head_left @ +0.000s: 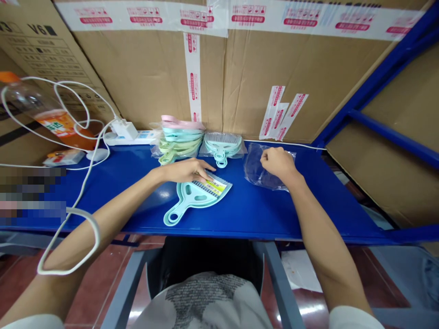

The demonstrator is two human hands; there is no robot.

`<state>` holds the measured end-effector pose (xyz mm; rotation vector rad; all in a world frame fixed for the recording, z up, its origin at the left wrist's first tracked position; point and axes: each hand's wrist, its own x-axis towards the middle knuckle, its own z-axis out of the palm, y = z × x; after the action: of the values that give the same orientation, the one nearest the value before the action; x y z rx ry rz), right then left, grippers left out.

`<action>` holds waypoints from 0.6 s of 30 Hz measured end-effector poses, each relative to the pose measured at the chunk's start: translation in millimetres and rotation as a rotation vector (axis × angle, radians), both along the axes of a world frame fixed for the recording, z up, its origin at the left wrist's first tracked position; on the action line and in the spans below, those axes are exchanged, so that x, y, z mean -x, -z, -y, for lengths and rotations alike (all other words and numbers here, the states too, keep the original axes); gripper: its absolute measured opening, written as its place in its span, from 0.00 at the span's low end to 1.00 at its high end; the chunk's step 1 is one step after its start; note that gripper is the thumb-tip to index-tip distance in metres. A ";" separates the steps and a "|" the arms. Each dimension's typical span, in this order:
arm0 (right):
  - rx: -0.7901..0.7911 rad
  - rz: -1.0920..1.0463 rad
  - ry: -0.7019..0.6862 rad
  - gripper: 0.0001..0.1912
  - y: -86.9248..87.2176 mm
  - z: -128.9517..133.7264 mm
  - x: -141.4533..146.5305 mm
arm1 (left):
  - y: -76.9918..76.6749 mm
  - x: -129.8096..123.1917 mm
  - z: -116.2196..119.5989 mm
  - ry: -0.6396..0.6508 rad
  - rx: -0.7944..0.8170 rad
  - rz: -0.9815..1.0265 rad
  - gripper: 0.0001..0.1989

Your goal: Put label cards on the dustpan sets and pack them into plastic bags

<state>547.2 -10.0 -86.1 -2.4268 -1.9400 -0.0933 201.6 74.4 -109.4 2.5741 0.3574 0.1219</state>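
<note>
A light-blue dustpan and brush set [195, 197] with a yellow-green label lies on the blue table, its handle toward me on the left. My left hand [188, 171] is over its upper edge, fingers stretched out and apart, the fingertips at the label. To the right, several clear plastic bags [253, 171] lie flat in a pile. My right hand [279, 163] is on them with its fingers curled closed, pinching at the film; the fingertips are partly hidden.
Bagged dustpan sets in pink, blue and green [181, 135] are stacked at the back, beside more bagged light-blue sets [222, 145]. A power strip [137, 137], white cables and an orange drink bottle [56, 116] stand left. One cable [98, 233] loops over my left forearm. Cardboard [147, 68] walls the back.
</note>
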 end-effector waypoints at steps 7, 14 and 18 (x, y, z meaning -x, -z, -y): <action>0.009 0.019 -0.002 0.18 1.9 -1.6 0.7 | -5.4 -13.3 -5.9 0.006 -0.058 -0.073 0.22; 0.034 0.021 -0.007 0.19 0.6 -0.7 5.3 | -10.2 -5.3 -5.7 0.006 -0.063 -0.177 0.29; 0.046 0.010 -0.008 0.19 -1.6 0.5 8.9 | -4.4 7.3 1.0 -0.071 -0.077 -0.227 0.33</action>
<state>538.3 -10.5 -84.5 -2.4512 -1.9779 -0.0617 194.3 73.4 -104.9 2.6587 0.5378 -0.1346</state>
